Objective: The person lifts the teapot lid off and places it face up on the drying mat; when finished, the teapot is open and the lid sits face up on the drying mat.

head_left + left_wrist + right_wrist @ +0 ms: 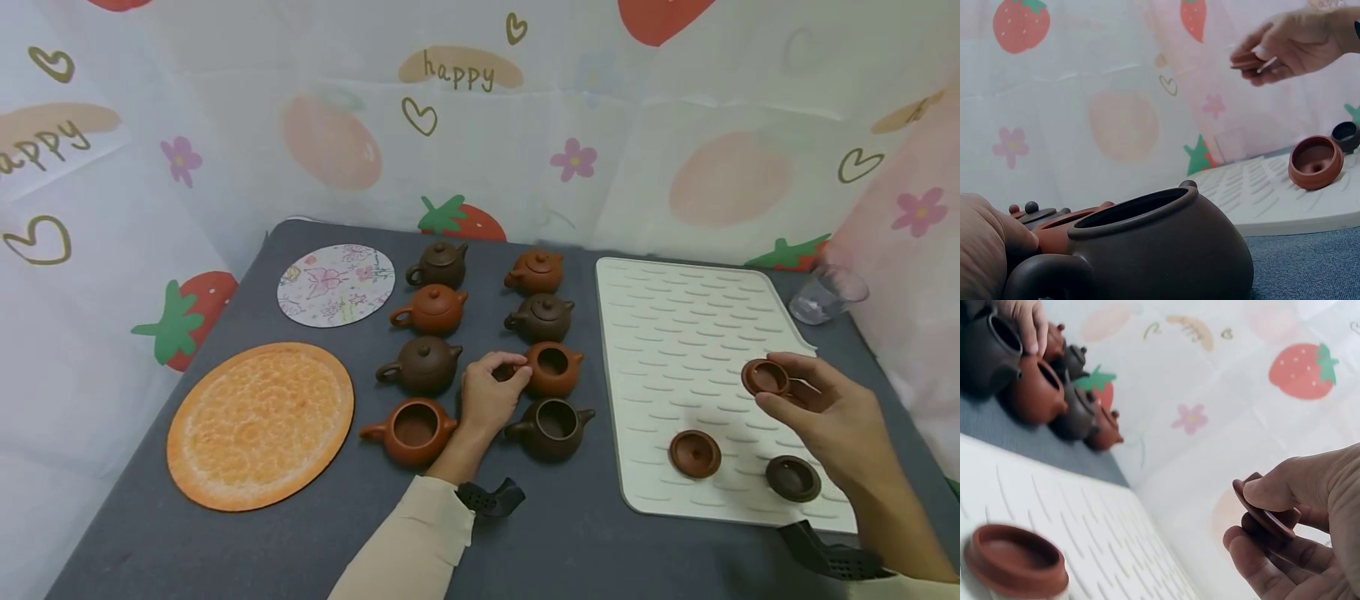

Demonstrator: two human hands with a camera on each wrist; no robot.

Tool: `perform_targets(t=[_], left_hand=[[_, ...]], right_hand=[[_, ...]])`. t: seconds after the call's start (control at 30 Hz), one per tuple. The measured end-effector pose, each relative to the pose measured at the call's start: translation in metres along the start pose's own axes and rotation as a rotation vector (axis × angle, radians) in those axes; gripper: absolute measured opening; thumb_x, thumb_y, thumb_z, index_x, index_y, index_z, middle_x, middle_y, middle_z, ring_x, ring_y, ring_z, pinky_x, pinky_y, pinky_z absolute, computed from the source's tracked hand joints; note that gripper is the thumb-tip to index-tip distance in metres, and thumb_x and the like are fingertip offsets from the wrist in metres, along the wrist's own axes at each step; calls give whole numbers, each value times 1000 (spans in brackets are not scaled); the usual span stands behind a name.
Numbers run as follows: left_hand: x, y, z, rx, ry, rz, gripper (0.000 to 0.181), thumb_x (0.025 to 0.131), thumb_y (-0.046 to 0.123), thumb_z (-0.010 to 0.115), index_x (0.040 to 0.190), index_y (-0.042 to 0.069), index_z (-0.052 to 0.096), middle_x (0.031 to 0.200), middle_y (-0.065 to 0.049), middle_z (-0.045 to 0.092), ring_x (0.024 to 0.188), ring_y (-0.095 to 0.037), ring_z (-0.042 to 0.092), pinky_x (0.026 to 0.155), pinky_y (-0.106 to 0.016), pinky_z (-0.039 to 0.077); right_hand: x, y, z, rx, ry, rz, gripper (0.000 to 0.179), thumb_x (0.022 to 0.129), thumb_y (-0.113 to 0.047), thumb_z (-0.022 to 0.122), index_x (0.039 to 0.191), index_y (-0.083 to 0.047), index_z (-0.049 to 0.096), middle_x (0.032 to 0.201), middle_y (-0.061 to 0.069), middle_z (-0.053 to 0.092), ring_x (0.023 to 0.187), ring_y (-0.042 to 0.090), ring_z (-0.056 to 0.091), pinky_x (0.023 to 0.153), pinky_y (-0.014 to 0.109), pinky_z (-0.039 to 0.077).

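Note:
In the head view my right hand (832, 408) holds a reddish-brown teapot lid (765, 377) above the white mat, its hollow side showing. The right wrist view has thumb and fingers pinching that lid (1266, 509). My left hand (487, 396) grips the handle of an orange-brown teapot (564, 382) that stands lidless in the right column. A dark lidless teapot (551, 442) sits just in front of it and fills much of the left wrist view. Two more lids, one reddish (695, 454) and one dark (793, 478), lie hollow side up on the mat.
The white ridged mat (675, 333) covers the table's right side, with a clear cup (827, 294) beyond its far right. Several lidded teapots stand behind; a lidless orange-brown teapot (415, 433) is at front left. Two round mats, orange (258, 425) and patterned (335, 285), lie left.

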State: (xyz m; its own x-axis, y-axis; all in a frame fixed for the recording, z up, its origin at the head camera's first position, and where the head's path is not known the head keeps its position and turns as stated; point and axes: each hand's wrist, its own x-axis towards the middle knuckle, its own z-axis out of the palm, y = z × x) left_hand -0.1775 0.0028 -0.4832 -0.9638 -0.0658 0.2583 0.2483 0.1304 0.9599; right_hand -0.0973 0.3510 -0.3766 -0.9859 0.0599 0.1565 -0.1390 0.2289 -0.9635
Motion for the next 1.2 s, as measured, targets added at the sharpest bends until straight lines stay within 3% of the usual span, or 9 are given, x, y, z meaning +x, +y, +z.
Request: perform_targets(t=[0.1,0.33,0.5,0.57,0.77,0.8,1.07,1.2], left_hand=[[0,-1,0,-3,-5,-2,8,83,1,75,90,-1,74,81,-6,64,74,-18,61,67,-28,50],[1,1,-2,6,-5,-1,8,83,3,75,91,0,74,82,-5,64,73,-18,60,66,-28,50],[1,1,-2,16,-4,0,8,83,3,75,90,0,74,82,-5,64,73,-18,60,66,-28,50],[1,1,-2,19,-2,4,8,83,3,75,90,0,74,82,-6,64,74,-19,60,66,-28,50],[1,1,-1,-3,2,14,8,83,2,76,90,-1,74,82,-8,65,74,-22,61,66,-28,49],[0,7,-2,-9,6,11,8,83,0,75,90,-3,73,83,-11,65,75,-25,61,66,-29,49],[1,0,-1,17,6,5,8,82,2,76,90,0,74,82,-6,65,74,-19,60,66,-28,50],[0,0,-1,18,5,-5,8,83,4,76,90,1,74,82,-5,65,74,-18,60,66,-28,50]], right_hand=[[-2,8,-10,-39,-19,-3,48,82,16,68,126,-1,61,109,-3,65,95,3,64,74,14,49],[-2,23,-34,-361,-53,40,44,86,3,71,127,-5,59,102,-17,64,91,-5,61,72,11,47],[1,35,-46,-407,-87,69,40,86,-2,72,122,-13,61,98,-18,65,84,-4,61,70,11,45],[1,39,-49,-427,-98,88,39,86,-4,73,123,-11,60,98,-18,65,84,-4,60,69,11,45],[0,48,-54,-540,-143,148,52,87,-13,74,128,9,51,95,-11,64,82,-3,58,65,15,45],[0,49,-55,-552,-152,157,53,87,-14,74,128,11,50,95,-10,64,82,-3,58,65,16,46],[2,54,-53,-638,-220,224,56,88,-19,74,130,10,51,106,11,63,80,-1,57,63,22,47],[3,55,-52,-660,-260,254,55,88,-19,73,130,8,52,109,15,62,82,4,57,64,27,48]])
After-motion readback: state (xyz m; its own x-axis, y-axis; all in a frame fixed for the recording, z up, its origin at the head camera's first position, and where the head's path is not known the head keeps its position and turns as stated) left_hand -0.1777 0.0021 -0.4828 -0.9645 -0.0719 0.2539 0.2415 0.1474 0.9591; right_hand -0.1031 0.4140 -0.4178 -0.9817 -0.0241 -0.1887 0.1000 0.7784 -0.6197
